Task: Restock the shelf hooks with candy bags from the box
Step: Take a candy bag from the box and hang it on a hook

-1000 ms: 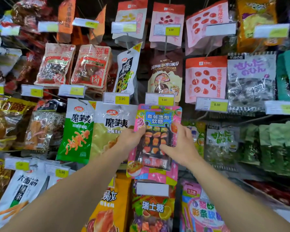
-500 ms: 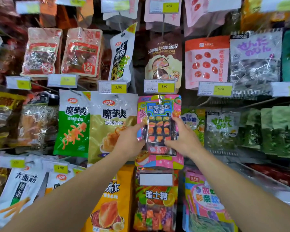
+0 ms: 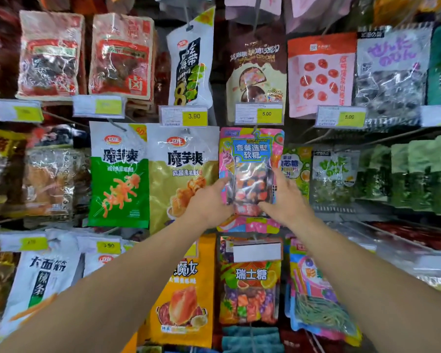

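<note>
Higher on the wall than a moment ago, your pink candy bag [image 3: 251, 159] now hangs with its top just under the 5.00 price tag [image 3: 259, 113], and your right hand [image 3: 285, 200] has loosened off its edge. Both your bare forearms reach up from the bottom of the view. Your left hand [image 3: 209, 202] meets the bag's lower left side, fingers curled against it and thumb near the clear window; you cannot tell whether it grips or only steadies. Your right hand is spread, fingers fanned beside the bag's right edge, holding nothing. Beyond them, the bag sits between a yellow snack bag [image 3: 182, 169] on its left and a green-yellow packet [image 3: 294, 161] on its right. Below it hangs a fruit-candy bag [image 3: 250, 289] behind a blank white tag [image 3: 256, 252].
</note>
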Tool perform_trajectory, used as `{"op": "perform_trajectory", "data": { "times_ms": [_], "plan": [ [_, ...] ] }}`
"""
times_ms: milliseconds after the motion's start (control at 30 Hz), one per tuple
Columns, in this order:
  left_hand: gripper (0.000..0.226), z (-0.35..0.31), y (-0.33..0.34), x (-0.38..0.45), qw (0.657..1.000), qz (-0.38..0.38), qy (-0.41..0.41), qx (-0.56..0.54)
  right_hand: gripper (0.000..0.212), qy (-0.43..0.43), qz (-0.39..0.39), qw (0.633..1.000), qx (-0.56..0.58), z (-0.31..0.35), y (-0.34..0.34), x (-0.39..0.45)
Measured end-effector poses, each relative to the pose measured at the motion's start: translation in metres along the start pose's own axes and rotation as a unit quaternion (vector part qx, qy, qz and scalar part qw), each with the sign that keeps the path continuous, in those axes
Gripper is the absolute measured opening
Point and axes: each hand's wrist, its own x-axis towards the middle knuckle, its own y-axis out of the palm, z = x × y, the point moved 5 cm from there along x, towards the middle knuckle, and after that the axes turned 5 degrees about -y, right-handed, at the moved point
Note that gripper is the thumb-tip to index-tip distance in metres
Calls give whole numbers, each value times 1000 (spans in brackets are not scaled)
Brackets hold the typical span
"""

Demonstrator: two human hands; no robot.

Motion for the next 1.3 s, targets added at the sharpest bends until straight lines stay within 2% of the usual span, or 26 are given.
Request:
{"op": "perform_trajectory", "data": {
  "times_ms": [200, 400, 567, 700, 867, 1000, 1100, 1300],
  "plan": [
    [75, 11, -11, -21, 999, -19, 24, -32, 92, 1, -5, 999, -37, 20, -9, -35],
    [64, 28, -16, -69, 989, -41, 36, -140, 84, -18, 15, 993, -120, 46, 1, -98],
    [58, 44, -10, -132, 989, -15, -10, -148, 84, -17, 63, 990, -124, 66, 19, -167],
    [58, 60, -1, -196, 986, 22, -36, -162, 80, -28, 97, 988, -119, 79, 40, -232],
    [54, 94, 18, -300, 984, 75, -99, -126, 81, -7, 190, 977, -94, 93, 74, -329],
    [65, 127, 35, -387, 970, 145, -159, -117, 80, 10, 264, 962, -71, 111, 107, -405],
    [55, 154, 46, -446, 958, 186, -196, -92, 76, 19, 304, 951, -44, 125, 133, -457],
    [57, 220, 70, -564, 924, 267, -264, -72, 74, 75, 397, 915, 4, 158, 204, -565]
  ]
}}
